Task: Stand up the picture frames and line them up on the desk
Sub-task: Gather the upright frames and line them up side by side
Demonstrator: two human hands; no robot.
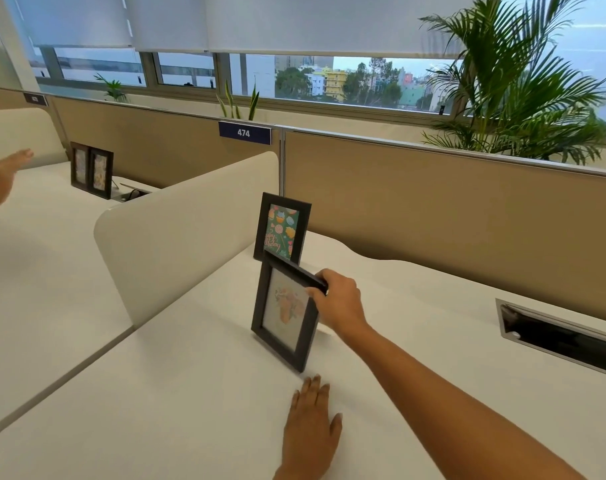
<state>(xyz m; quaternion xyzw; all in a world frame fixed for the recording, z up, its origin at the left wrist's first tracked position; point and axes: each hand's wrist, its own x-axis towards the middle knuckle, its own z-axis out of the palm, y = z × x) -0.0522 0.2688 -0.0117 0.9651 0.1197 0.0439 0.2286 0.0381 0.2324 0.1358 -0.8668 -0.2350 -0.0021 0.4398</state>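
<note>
A dark picture frame with a pale floral print point(285, 317) stands on the white desk point(190, 393), tilted slightly. My right hand point(339, 303) grips its top right corner. Directly behind it, a second dark frame with a green birthday card point(281, 230) stands upright near the beige partition. My left hand point(310, 427) lies flat on the desk, palm down, fingers apart, just in front of the floral frame's lower right corner and not touching it.
A white curved divider point(177, 230) borders the desk on the left. Beyond it, two more dark frames point(92, 169) stand on the neighbouring desk, where another person's hand point(0, 178) reaches in. A cable slot point(557, 337) is cut into the desk at right.
</note>
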